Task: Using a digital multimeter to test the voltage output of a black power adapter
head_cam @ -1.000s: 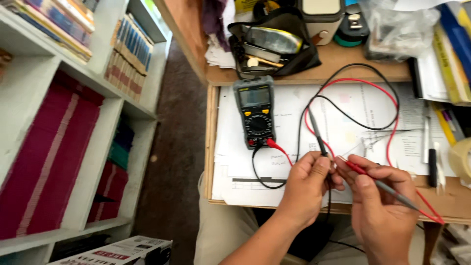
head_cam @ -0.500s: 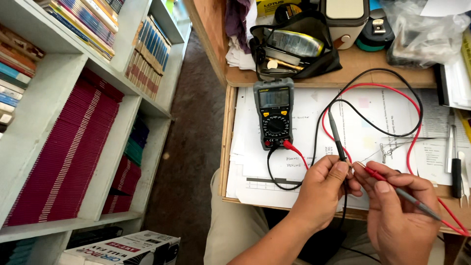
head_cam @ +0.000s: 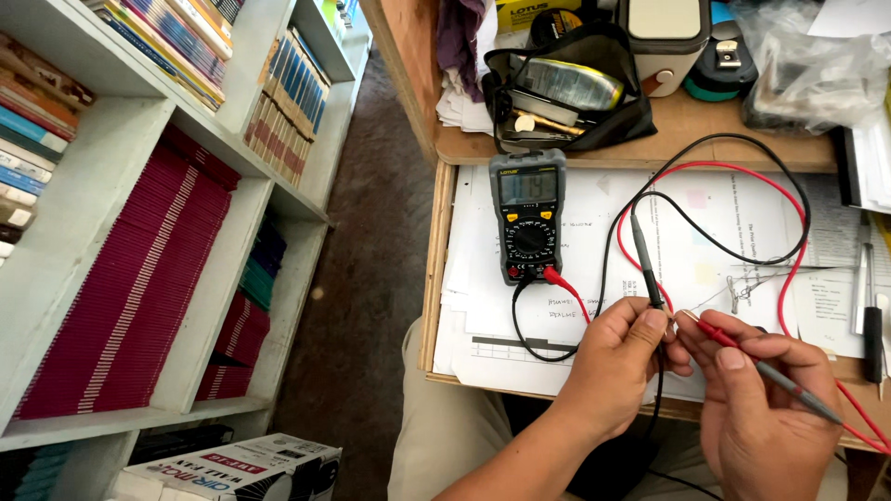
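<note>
Your left hand (head_cam: 617,371) pinches the black probe (head_cam: 647,262), its long axis running up and slightly left, away from you. Your right hand (head_cam: 766,408) grips the red probe (head_cam: 756,360), tip pointing up-left toward your left fingers, above the paper-covered tabletop (head_cam: 677,121) near the multimeter (head_cam: 527,215).

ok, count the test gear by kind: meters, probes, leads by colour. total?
Meter: 1, the grey multimeter on the paper.
Probes: 2, the black probe in the left hand, the red probe in the right hand.
Red lead: 1.
Black lead: 1.
Total: 5.
</note>
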